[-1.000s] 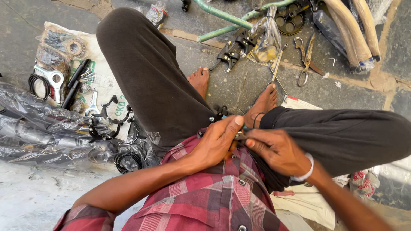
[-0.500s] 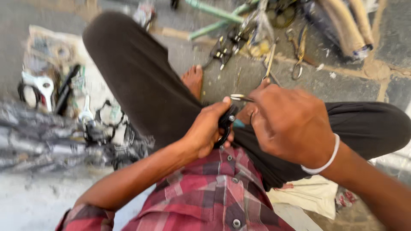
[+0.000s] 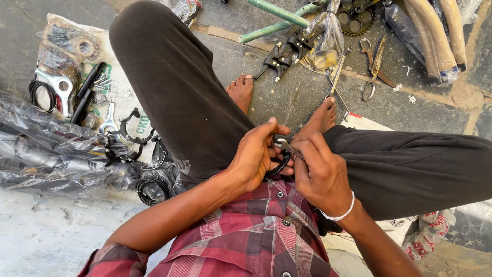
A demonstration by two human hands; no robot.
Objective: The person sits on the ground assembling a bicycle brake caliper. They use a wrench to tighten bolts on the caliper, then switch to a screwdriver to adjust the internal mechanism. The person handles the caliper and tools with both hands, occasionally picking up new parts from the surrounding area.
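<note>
I sit on the ground with knees apart, in dark trousers and a red checked shirt. My left hand (image 3: 256, 156) and my right hand (image 3: 319, 174) meet in front of my belly. Together they grip a small black curved bicycle brake part (image 3: 280, 149) with a metal piece at its top. The left thumb and fingers pinch its left side, and the right fingers press on it from the right. A white band circles my right wrist. My bare feet rest on the pavement just beyond the hands.
Left of my leg, plastic-wrapped parts (image 3: 56, 154), black brake arms (image 3: 125, 138), cables and a silver wrench (image 3: 59, 90) lie on a printed sheet. Ahead are green tubes (image 3: 279, 15), black brake pieces (image 3: 287, 51), a chainring, scissors (image 3: 371, 66) and tan tyres (image 3: 435, 36).
My hands rose toward the camera half a second ago and have dropped back low between my knees, still on the brake part. The view has steadied.
</note>
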